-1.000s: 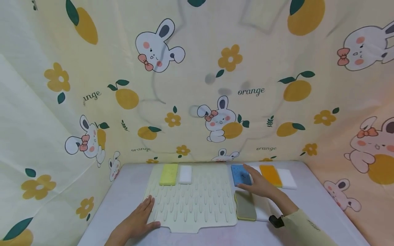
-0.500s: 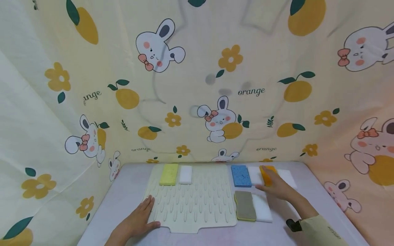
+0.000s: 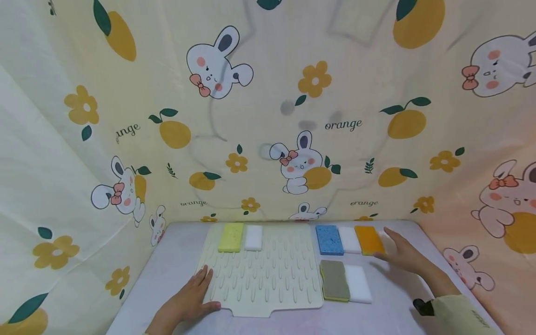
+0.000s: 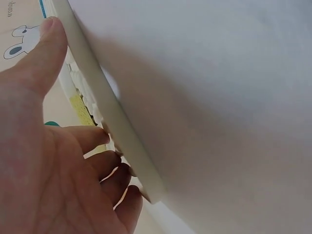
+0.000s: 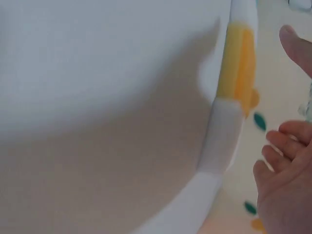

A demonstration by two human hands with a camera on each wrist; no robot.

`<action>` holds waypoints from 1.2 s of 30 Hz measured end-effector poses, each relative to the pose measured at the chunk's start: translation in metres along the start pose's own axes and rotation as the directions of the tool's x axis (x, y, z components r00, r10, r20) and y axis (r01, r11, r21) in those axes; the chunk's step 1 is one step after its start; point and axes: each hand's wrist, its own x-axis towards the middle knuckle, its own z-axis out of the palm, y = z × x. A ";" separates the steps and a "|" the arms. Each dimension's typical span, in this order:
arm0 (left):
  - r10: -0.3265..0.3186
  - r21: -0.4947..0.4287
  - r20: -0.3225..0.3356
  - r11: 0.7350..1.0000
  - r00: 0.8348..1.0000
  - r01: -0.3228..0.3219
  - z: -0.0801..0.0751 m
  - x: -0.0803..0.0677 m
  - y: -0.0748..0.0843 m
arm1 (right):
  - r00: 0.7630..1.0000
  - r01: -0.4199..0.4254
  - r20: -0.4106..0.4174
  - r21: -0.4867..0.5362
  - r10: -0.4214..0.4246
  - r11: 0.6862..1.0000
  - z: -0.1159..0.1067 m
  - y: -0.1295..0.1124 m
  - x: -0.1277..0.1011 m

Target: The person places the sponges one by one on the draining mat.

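My left hand (image 3: 190, 294) rests at the left front corner of a cream ribbed board (image 3: 289, 284); in the left wrist view its thumb and fingertips meet the board's edge. On the board's far left lie a yellow sponge (image 3: 230, 237) and a white sponge (image 3: 253, 237). At the right, my right hand (image 3: 404, 253) hovers over the far-right white sponge (image 5: 222, 134), mostly hidden beneath it in the head view. Its fingers are spread and hold nothing, the thumb near the orange sponge (image 3: 369, 240). Left of that lie another white sponge (image 3: 349, 240) and a blue sponge (image 3: 329, 240).
Nearer the front, right beside the board, lie a grey-topped yellow scouring sponge (image 3: 334, 280) and a white sponge (image 3: 358, 284). The pale table (image 3: 146, 265) meets a patterned curtain (image 3: 259, 116) at the back and sides.
My right hand has travelled rightward from over the blue sponge, past the orange one, to the far-right white sponge. The sponges stay in place, and my left hand has not moved.
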 end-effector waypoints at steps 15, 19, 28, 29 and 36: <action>0.016 0.020 -0.013 1.000 1.000 -0.016 0.000 0.000 -0.001 | 0.988 -0.059 0.145 0.059 0.050 0.997 -0.015 0.044 0.013; 0.019 0.022 -0.032 1.000 0.999 -0.019 0.001 -0.001 0.001 | 0.982 -0.097 0.170 0.080 0.082 0.992 -0.016 0.053 0.018; 0.013 0.030 -0.036 0.999 0.999 -0.011 -0.002 0.000 0.005 | 0.974 -0.152 0.184 0.106 0.131 0.983 -0.018 0.058 0.021; 0.013 0.029 -0.035 1.000 0.999 -0.012 -0.001 0.000 0.005 | 0.974 -0.149 0.187 0.108 0.127 0.983 -0.018 0.057 0.021; 0.041 0.030 -0.031 0.999 0.999 -0.040 0.000 0.001 0.005 | 0.967 -0.170 0.205 0.082 0.151 0.982 -0.018 0.059 0.028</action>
